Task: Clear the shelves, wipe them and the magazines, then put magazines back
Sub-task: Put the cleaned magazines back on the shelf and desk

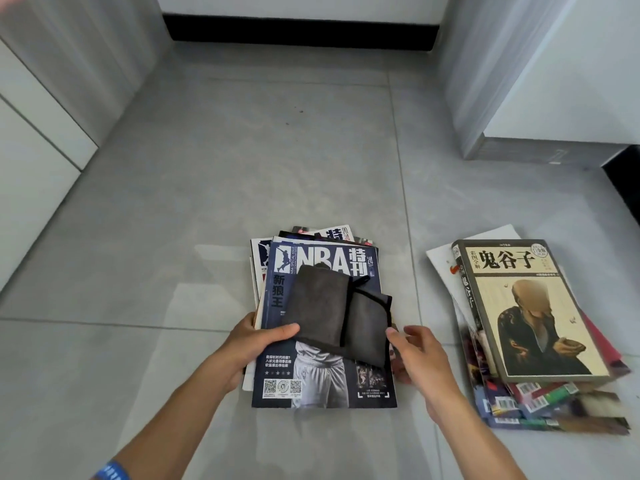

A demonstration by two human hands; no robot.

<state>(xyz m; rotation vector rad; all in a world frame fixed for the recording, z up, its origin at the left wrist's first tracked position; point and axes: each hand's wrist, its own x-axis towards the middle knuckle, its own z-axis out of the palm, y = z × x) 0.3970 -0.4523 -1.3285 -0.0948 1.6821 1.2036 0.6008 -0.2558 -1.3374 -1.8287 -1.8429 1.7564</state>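
Grey folded cloth [337, 315] on glossy magazine [322, 375], left hand [256, 344] pinching both, right hand [419, 355] loosely spread

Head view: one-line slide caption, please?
Left hand pins grey cloth on NBA magazine; right hand reaches for it.

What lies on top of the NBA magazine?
A folded grey cloth, pinned by the left hand's thumb. It hides the cover's middle.
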